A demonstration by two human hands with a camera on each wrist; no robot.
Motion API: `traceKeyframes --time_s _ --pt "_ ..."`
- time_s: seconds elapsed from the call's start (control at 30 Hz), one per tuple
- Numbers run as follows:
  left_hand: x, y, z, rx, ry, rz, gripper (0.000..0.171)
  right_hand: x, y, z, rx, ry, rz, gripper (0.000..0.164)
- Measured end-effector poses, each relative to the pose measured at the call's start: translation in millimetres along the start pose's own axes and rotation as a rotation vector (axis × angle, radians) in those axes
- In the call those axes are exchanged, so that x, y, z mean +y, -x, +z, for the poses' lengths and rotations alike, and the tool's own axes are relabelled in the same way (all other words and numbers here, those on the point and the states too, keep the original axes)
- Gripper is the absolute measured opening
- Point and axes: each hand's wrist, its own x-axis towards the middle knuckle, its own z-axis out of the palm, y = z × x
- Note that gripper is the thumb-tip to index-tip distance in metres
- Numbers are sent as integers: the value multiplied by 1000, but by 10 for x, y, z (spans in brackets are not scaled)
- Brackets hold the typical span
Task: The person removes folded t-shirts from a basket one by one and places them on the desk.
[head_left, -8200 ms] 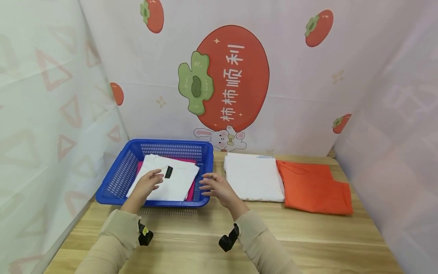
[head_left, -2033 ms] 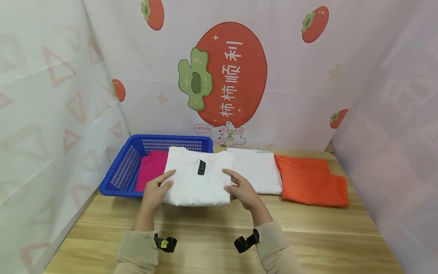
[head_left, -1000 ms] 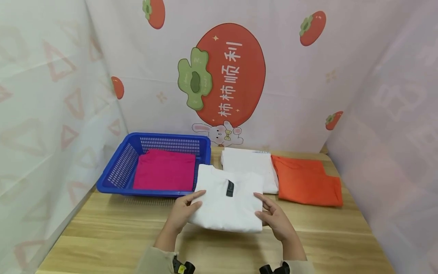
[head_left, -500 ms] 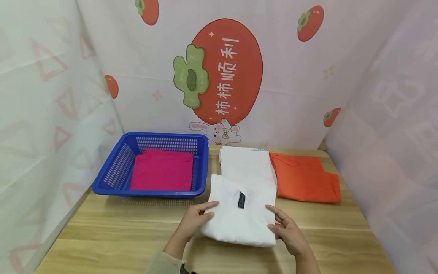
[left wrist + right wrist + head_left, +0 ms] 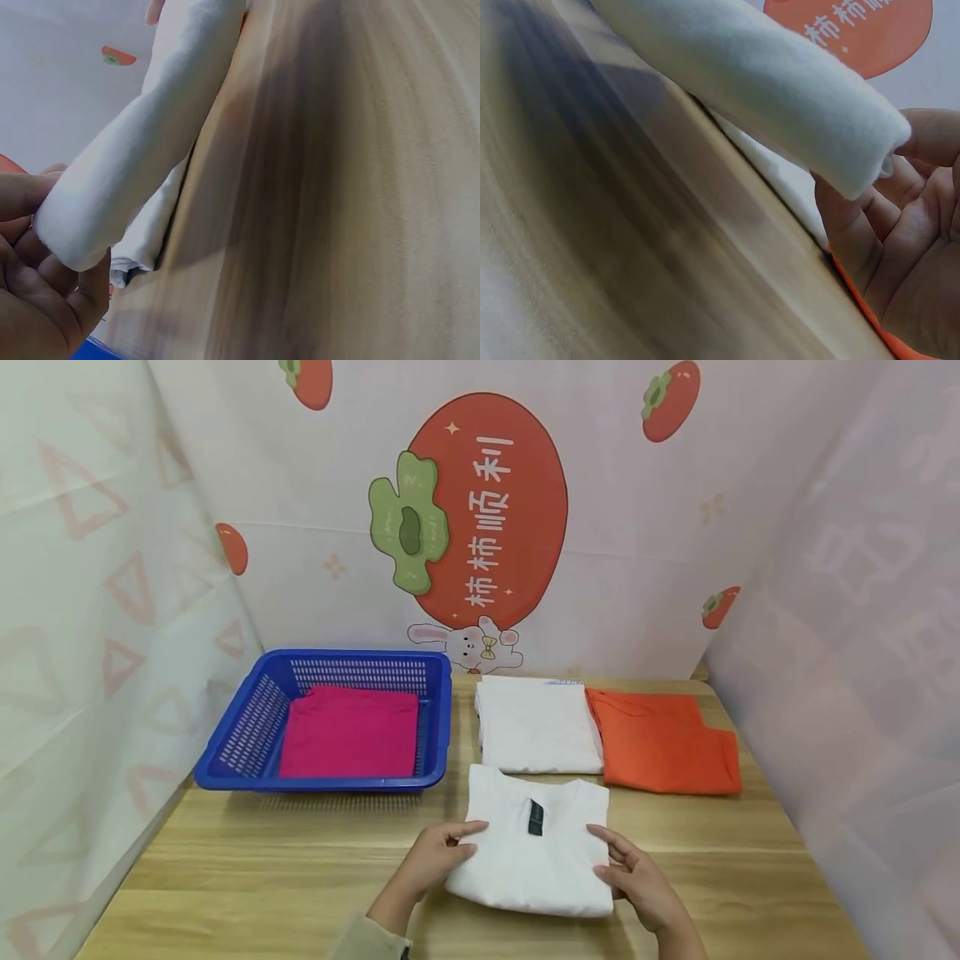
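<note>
A folded white T-shirt (image 5: 536, 860) with a black neck label is held between both hands at the front of the table. My left hand (image 5: 435, 860) grips its left side, thumb on top and fingers beneath, as the left wrist view shows. On the opposite side my right hand (image 5: 637, 881) pinches the edge in the same way. Both wrist views show the shirt's rounded front fold (image 5: 112, 172) raised above the wood, with a shadow under it. Behind it lies another folded white garment (image 5: 536, 727) with blue print at its top, beside folded orange clothing (image 5: 663, 743).
To the left stands a blue plastic basket (image 5: 447, 718) with a folded magenta garment (image 5: 348, 735) inside. The wooden table (image 5: 262, 868) is bounded by a printed cloth backdrop (image 5: 600, 610) and cloth side walls.
Earlier the white T-shirt lay on the magenta garment in the basket. Both hands took hold of it, lifted it out, and carried it right and toward the front, in front of the other white garment.
</note>
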Motion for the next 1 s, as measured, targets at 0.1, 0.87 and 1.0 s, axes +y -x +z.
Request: traceKeyframes --time_s 0.1,0.87,1.0 --pt "-32 2 19 -11 -10 -21 29 39 0 -22 -11 -1 19 51" --pt "-306 -22 177 9 48 -171 34 287 -112 -206 7 48 142 58" --pt "-333 -16 189 4 67 -202 34 338 -117 -252 6 69 153 57"
